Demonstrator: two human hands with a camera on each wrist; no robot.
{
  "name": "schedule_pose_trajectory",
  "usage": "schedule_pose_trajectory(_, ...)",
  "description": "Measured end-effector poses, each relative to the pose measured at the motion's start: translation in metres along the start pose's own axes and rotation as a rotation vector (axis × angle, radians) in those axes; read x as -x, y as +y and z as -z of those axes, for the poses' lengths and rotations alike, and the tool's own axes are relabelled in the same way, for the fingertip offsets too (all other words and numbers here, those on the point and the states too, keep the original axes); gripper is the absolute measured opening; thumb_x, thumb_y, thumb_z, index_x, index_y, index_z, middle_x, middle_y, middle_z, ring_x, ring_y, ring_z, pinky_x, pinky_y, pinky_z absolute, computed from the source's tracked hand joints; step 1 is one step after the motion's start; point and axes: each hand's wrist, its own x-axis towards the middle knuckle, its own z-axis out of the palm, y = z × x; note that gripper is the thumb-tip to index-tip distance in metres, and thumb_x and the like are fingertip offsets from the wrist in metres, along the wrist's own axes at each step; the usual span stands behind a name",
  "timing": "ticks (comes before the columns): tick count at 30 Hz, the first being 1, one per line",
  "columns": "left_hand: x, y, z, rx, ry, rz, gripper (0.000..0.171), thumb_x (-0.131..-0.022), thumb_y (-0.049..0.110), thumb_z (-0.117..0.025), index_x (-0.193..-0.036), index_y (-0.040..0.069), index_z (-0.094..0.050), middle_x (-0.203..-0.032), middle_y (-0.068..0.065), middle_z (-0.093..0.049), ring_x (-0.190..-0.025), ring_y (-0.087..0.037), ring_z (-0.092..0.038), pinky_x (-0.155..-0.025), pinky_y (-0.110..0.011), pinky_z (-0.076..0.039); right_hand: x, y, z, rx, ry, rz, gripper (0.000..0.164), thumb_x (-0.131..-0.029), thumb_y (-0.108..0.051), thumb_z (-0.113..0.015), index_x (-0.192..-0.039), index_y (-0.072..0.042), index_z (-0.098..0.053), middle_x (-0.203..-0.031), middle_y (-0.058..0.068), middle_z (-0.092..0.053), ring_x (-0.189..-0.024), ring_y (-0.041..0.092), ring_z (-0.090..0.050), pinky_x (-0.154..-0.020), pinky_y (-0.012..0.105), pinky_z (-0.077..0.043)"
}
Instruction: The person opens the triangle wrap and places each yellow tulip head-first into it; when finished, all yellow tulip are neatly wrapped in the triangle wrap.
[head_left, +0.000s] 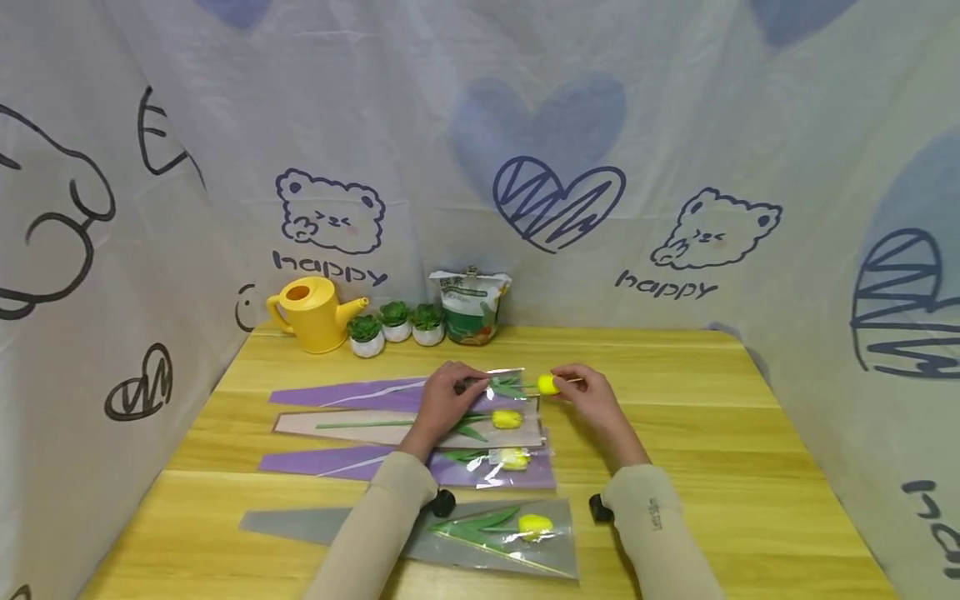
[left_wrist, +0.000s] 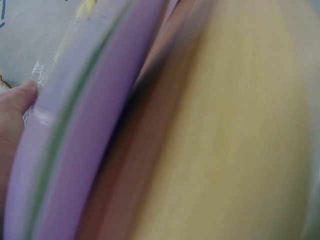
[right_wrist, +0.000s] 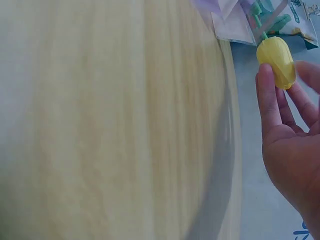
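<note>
At the back of the row lies a purple flower sleeve [head_left: 337, 392] with a clear front, its wide end to the right. My left hand [head_left: 450, 400] holds that sleeve near its open end, the fingertips at the clear film. Between thumb and fingers my right hand [head_left: 596, 404] pinches the yellow head of an artificial tulip [head_left: 547, 385]. The tulip's green leaves lie at the sleeve's mouth, pointing left into it. In the right wrist view the tulip [right_wrist: 276, 62] sits at the fingertips. The left wrist view is blurred, with a green stem along the purple sleeve [left_wrist: 75, 130].
Nearer me lie a pale sleeve [head_left: 292, 423], another purple sleeve [head_left: 300, 462] and a grey sleeve [head_left: 292, 521], each with a yellow tulip. Along the back stand a yellow watering can [head_left: 315, 321], three potted succulents [head_left: 396, 321] and a clipped green-and-white bag [head_left: 472, 308].
</note>
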Motion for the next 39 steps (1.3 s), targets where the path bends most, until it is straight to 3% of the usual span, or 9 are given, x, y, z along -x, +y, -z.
schedule_pose_trajectory(7, -0.008, 0.005, 0.002, -0.012, -0.034, 0.001, 0.016, -0.095, 0.03, -0.077, -0.105, 0.019, -0.082, -0.1, 0.004, -0.078, -0.095, -0.016, -0.068, -0.088, -0.039, -0.055, 0.005, -0.001, 0.002, 0.005, 0.036, -0.011, 0.029, -0.103, -0.012, -0.065, -0.128, 0.004, -0.067, -0.123, 0.022, -0.064, -0.103, 0.037, -0.07, -0.091, 0.039, -0.06)
schedule_pose_trajectory(14, -0.012, 0.012, 0.004, -0.036, -0.061, -0.026, 0.014, -0.094, 0.029, -0.078, -0.104, 0.019, -0.082, -0.1, 0.004, -0.078, -0.093, -0.016, -0.067, -0.087, -0.039, -0.054, 0.005, 0.0, 0.005, 0.014, 0.073, -0.026, 0.029, -0.102, -0.015, -0.067, -0.127, -0.001, -0.069, -0.123, 0.018, -0.065, -0.103, 0.034, -0.07, -0.09, 0.037, -0.06)
schedule_pose_trajectory(21, -0.019, 0.016, 0.003, -0.042, -0.084, -0.052, 0.015, -0.095, 0.03, -0.077, -0.105, 0.019, -0.081, -0.101, 0.003, -0.078, -0.096, -0.016, -0.067, -0.09, -0.038, -0.053, 0.005, -0.005, 0.002, 0.029, 0.082, 0.013, 0.031, -0.101, -0.017, -0.07, -0.127, -0.002, -0.069, -0.126, 0.019, -0.067, -0.101, 0.034, -0.071, -0.087, 0.039, -0.061)
schedule_pose_trajectory(31, -0.024, 0.024, 0.0, 0.008, -0.114, -0.08, 0.015, -0.094, 0.027, -0.078, -0.105, 0.017, -0.081, -0.102, 0.001, -0.078, -0.101, -0.018, -0.068, -0.097, -0.038, -0.053, 0.005, -0.009, -0.006, 0.045, 0.076, 0.074, 0.029, -0.099, -0.017, -0.072, -0.124, -0.001, -0.071, -0.12, 0.019, -0.071, -0.091, 0.018, -0.069, -0.08, 0.03, -0.06)
schedule_pose_trajectory(39, -0.025, 0.03, -0.004, -0.001, -0.116, -0.091, 0.013, -0.093, 0.027, -0.079, -0.103, 0.018, -0.081, -0.1, 0.002, -0.077, -0.1, -0.017, -0.067, -0.094, -0.038, -0.054, 0.005, -0.01, -0.01, 0.035, 0.056, 0.041, 0.028, -0.099, -0.014, -0.071, -0.124, -0.001, -0.071, -0.118, 0.019, -0.073, -0.093, 0.014, -0.07, -0.081, 0.024, -0.059)
